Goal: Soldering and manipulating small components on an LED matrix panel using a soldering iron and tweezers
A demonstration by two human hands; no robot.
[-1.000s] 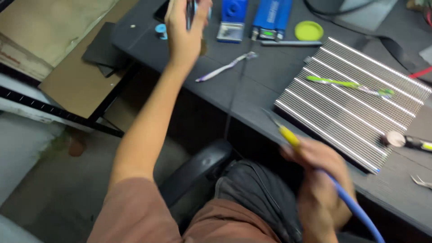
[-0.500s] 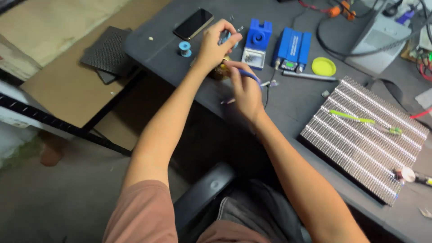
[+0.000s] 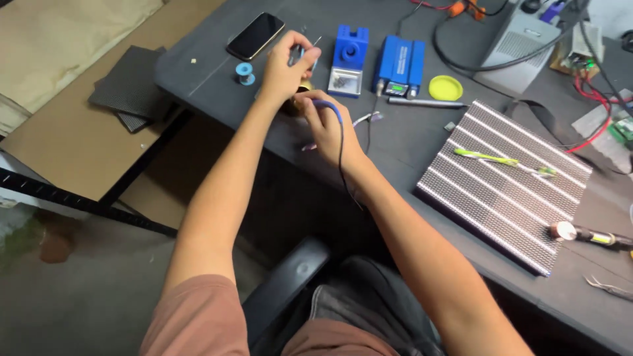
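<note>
- Barely shifted since half a second ago: both hands at the same far-left spot of the tabletop [image 3: 217, 72], close together as before.
- Left hand [image 3: 285, 66] curled shut around a thin tool [image 3: 304, 51], its slim tip poking out toward the far side; exact kind of tool too small to tell.
- Right hand [image 3: 328, 128] just near of the left one, fingers pinched around a blue-handled soldering iron [image 3: 331, 109], its dark cord [image 3: 343, 165] trailing down along the wrist.
- Small brass-coloured object [image 3: 304, 86] between the two hands, mostly hidden by them.
- Just right of the hands: blue holder block [image 3: 349, 49] with a small tray in front, then a blue soldering station [image 3: 399, 64] with a lit display.
- Far left: black phone [image 3: 256, 35] lying flat, small blue spool [image 3: 245, 72] near it.
- Right of the station: yellow round lid [image 3: 446, 87], grey pen-like stick [image 3: 427, 102].
- Further right: large LED panel [image 3: 488, 198] lying flat, green-handled brush [image 3: 501, 159] resting on it.
- Near right edge: cylindrical tool with a yellow band [image 3: 587, 235], tweezers [image 3: 610, 285] beyond.
</note>
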